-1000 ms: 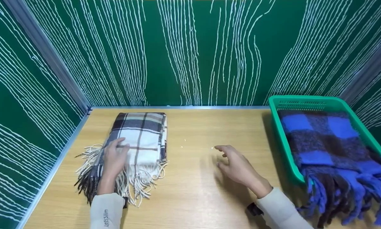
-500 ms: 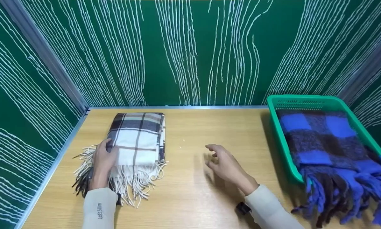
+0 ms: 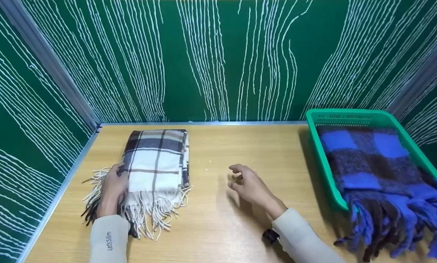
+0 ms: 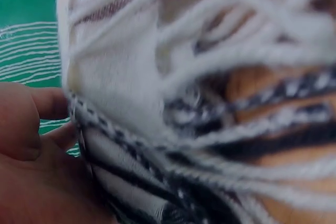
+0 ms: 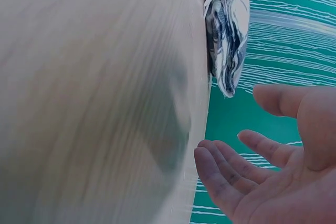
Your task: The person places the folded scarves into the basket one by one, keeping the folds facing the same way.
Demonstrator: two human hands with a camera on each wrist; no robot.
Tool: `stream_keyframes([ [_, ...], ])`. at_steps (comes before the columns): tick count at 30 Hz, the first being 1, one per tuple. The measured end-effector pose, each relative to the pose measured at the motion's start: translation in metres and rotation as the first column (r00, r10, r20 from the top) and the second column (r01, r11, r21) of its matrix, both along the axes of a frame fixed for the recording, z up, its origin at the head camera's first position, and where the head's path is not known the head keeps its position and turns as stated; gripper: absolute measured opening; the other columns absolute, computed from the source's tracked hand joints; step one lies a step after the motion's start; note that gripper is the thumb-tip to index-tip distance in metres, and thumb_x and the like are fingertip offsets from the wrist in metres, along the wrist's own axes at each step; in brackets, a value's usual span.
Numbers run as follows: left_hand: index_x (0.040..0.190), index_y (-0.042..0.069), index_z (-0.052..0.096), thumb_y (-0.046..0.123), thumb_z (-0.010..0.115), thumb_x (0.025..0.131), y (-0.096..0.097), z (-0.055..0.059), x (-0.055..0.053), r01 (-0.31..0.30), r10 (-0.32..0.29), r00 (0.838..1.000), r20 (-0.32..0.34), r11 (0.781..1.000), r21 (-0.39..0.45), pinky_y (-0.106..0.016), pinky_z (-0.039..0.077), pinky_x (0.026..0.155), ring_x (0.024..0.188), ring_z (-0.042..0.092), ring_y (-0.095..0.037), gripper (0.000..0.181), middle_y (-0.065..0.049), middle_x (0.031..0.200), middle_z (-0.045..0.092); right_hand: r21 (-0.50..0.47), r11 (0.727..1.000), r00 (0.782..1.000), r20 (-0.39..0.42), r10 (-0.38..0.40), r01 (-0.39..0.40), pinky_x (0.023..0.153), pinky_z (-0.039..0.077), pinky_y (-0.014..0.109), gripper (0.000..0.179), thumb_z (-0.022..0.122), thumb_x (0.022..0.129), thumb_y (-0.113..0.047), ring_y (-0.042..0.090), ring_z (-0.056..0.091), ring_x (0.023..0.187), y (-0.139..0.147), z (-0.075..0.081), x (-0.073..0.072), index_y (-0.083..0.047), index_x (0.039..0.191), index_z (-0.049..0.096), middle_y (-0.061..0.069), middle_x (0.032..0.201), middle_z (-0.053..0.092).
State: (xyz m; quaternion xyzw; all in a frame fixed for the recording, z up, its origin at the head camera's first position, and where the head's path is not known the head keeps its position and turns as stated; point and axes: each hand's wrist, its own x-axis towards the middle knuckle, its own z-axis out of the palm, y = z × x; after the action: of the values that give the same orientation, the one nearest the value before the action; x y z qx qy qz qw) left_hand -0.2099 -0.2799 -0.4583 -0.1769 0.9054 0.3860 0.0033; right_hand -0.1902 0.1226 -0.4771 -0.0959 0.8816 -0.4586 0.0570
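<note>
A folded plaid scarf [image 3: 154,160] in white, grey and brown lies on the left part of the wooden table, its fringe [image 3: 149,212] spread toward the near side. My left hand [image 3: 112,186] is at the scarf's left edge, with the fingertips against the cloth. In the left wrist view, that hand [image 4: 26,145] shows beside the scarf's side [image 4: 115,72], and white and dark tassels cross in front. My right hand [image 3: 251,186] hovers over the table right of the scarf, fingers loosely bent and holding nothing. The right wrist view shows its thumb and fingers spread apart.
A green plastic basket [image 3: 315,146] stands on the right of the table, holding a folded blue and dark brown checked scarf [image 3: 375,160] whose thick tassels hang over the near rim. Green panels [image 3: 189,91] with white wavy lines enclose the table [image 3: 218,219] at the back and sides.
My left hand has slid from the scarf's top to its left edge. My right hand has drifted a little left, toward the plaid scarf.
</note>
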Motion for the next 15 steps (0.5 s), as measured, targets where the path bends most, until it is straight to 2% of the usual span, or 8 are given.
stream_keyframes([
  [3, 0.152, 0.002, 0.047, 0.019, 0.044, 0.103, -0.003, 0.000, 0.000, 0.014, -0.014, 1.000, 0.003, 1.000, 0.003, -0.061, 0.036, 0.115, 0.140, 0.043, -0.054, 0.053, -0.035, 0.155, 0.044, -0.005, 1.000, 1.000, 0.019, 0.005, -0.005, 0.102, 0.055, 0.051, 0.049, 0.073, 0.099, -0.007, 0.037, 0.063, 0.124, -0.004, 0.001, -0.002, -0.001, 0.145, 0.058, 0.020, 0.140, 0.061],
  [8, 0.148, -0.004, 0.049, 0.015, 0.057, 0.097, -0.007, 0.001, 0.002, 0.025, -0.025, 1.000, -0.002, 0.996, 0.081, -0.059, 0.038, 0.116, 0.139, 0.045, -0.052, 0.055, -0.038, 0.152, 0.046, -0.017, 1.000, 0.999, 0.048, 0.022, -0.021, 0.103, 0.054, 0.052, 0.048, 0.072, 0.100, -0.008, 0.037, 0.062, 0.124, -0.012, 0.002, -0.004, -0.001, 0.145, 0.057, 0.020, 0.140, 0.060],
  [10, 0.145, -0.007, 0.050, 0.011, 0.061, 0.095, -0.008, 0.001, 0.003, 0.034, -0.033, 0.999, -0.018, 0.995, 0.095, -0.054, 0.045, 0.108, 0.132, 0.051, -0.050, 0.055, -0.040, 0.148, 0.048, -0.029, 0.999, 0.998, 0.060, 0.026, -0.024, 0.104, 0.053, 0.053, 0.049, 0.071, 0.100, -0.008, 0.037, 0.062, 0.124, -0.016, 0.003, -0.005, -0.001, 0.146, 0.056, 0.020, 0.141, 0.060],
  [12, 0.142, -0.008, 0.052, 0.008, 0.064, 0.093, -0.009, 0.002, 0.005, 0.044, -0.041, 0.999, -0.032, 0.993, 0.109, -0.046, 0.051, 0.094, 0.122, 0.056, -0.047, 0.053, -0.040, 0.144, 0.051, -0.044, 0.999, 0.997, 0.068, 0.028, -0.025, 0.104, 0.053, 0.053, 0.049, 0.071, 0.100, -0.008, 0.037, 0.062, 0.124, -0.019, 0.002, -0.006, -0.002, 0.146, 0.056, 0.021, 0.141, 0.060],
  [15, 0.139, -0.009, 0.053, 0.006, 0.068, 0.092, -0.009, 0.001, 0.006, 0.052, -0.048, 0.998, -0.041, 0.992, 0.114, -0.032, 0.049, 0.080, 0.113, 0.057, -0.042, 0.052, -0.040, 0.141, 0.052, -0.073, 0.997, 0.997, 0.077, 0.026, -0.021, 0.105, 0.053, 0.053, 0.050, 0.071, 0.100, -0.008, 0.038, 0.063, 0.125, -0.023, -0.001, -0.008, -0.001, 0.146, 0.055, 0.021, 0.141, 0.061],
])
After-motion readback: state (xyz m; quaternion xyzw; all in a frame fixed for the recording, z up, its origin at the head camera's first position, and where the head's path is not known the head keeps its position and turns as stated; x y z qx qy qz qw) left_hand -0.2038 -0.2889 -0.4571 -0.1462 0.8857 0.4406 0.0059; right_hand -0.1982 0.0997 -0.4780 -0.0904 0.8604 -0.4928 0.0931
